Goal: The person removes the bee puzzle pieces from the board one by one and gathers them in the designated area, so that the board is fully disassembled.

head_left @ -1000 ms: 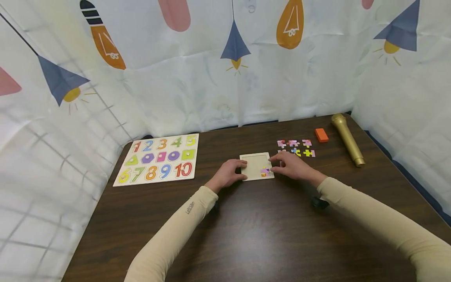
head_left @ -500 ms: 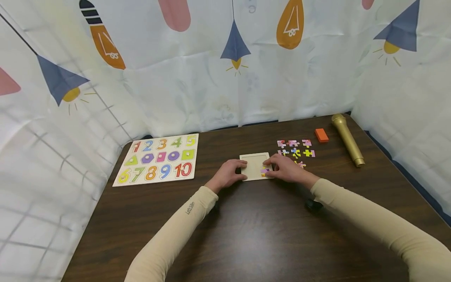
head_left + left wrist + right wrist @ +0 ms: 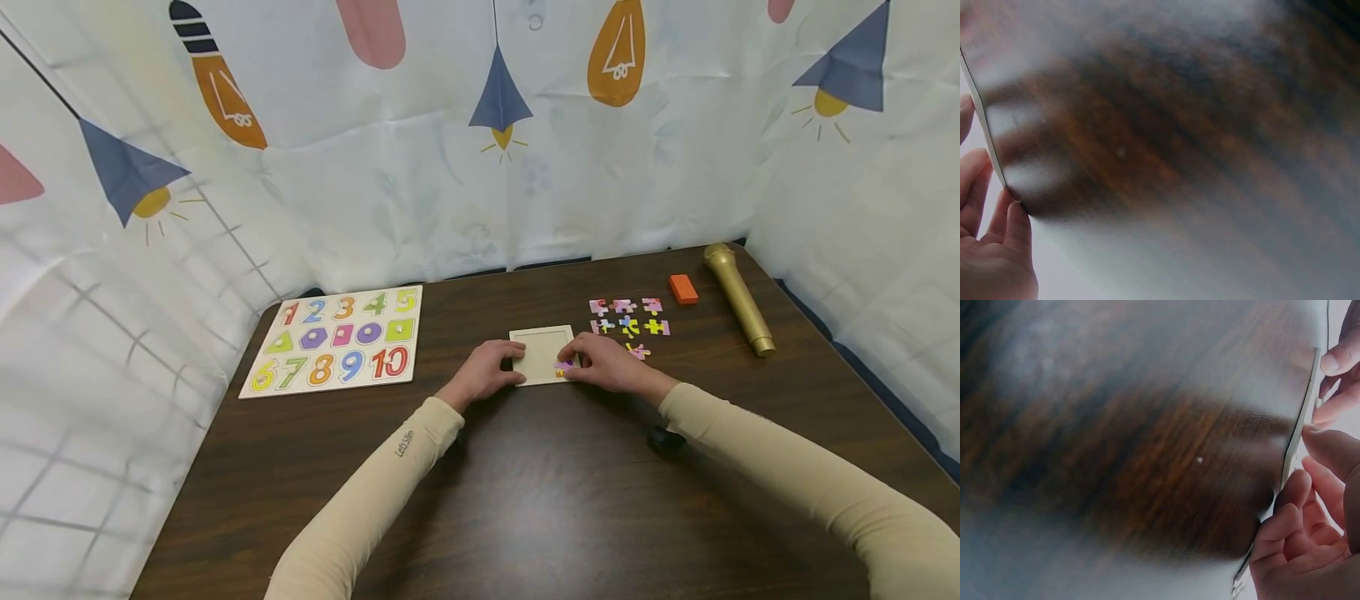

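Note:
A small pale wooden puzzle tray (image 3: 536,354) lies on the dark table. Its lower right corner bears pink, purple and orange jigsaw pieces (image 3: 561,367). My left hand (image 3: 483,372) grips the tray's left edge, fingers on the upper part and thumb near the bottom. Over the right side of the tray, my right hand (image 3: 611,364) pinches at a jigsaw piece there, largely covering it. The left wrist view catches my left hand (image 3: 994,250) at the tray's thin edge. In the right wrist view, my right hand (image 3: 1322,537) is beside that edge; the piece is hidden.
Several loose jigsaw pieces (image 3: 628,325) lie in rows right of the tray. Beyond them are an orange block (image 3: 683,289) and a gold microphone (image 3: 738,298). A number-and-shape puzzle board (image 3: 333,340) sits at the left. A patterned curtain (image 3: 420,183) hangs behind the table (image 3: 525,492).
My right hand has moved left from the tray's right edge onto the pieces in its corner, uncovering loose pieces behind. The left hand stays on the tray.

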Available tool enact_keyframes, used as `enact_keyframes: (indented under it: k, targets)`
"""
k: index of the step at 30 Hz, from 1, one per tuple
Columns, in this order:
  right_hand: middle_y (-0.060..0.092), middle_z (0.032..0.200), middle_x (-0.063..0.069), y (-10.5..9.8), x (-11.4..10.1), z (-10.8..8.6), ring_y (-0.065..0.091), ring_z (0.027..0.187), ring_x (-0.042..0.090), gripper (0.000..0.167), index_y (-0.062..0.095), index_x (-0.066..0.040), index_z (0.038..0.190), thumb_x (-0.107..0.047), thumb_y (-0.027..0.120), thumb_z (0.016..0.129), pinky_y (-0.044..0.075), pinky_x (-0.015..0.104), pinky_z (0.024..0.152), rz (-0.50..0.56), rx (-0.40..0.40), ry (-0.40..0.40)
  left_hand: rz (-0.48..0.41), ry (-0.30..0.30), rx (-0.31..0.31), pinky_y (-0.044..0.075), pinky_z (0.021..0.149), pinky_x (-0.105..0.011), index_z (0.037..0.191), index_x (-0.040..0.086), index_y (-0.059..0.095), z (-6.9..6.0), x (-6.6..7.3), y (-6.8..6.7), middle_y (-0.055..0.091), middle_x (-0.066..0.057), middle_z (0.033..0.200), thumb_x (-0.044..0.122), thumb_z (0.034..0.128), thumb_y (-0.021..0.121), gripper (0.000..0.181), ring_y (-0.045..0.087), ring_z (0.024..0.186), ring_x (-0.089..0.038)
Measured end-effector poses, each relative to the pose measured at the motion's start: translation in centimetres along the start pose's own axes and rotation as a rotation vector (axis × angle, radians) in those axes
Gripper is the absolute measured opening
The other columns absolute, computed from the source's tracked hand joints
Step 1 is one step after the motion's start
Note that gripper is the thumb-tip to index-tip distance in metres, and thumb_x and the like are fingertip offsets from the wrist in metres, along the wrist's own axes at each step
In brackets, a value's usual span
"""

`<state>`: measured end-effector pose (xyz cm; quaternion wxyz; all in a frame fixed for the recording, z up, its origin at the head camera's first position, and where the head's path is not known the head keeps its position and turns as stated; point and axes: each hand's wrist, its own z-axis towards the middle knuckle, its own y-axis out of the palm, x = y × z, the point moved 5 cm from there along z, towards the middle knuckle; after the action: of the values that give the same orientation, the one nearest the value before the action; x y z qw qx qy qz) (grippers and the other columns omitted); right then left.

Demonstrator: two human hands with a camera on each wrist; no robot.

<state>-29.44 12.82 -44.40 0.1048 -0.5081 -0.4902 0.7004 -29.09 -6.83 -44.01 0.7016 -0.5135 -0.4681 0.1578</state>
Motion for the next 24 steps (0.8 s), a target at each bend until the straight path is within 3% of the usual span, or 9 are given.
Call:
enact_keyframes:
  k: [24]
  targets:
    - [0.054,0.103,0.007,0.34,-0.1,0.0,0.048,0.078,0.016,0.033,0.069,-0.009,0.119,-0.02,0.073,0.089,0.042,0.029,0.067,0.042,-0.013,0.004,0.008,0.007,-0.001,0.035,0.11,-0.042,0.123,-0.004,0.065,0.1,0.07,-0.08,0.06,-0.013,0.133,0.015,0.0871,0.074,0.041,0.05,0.128,-0.03]
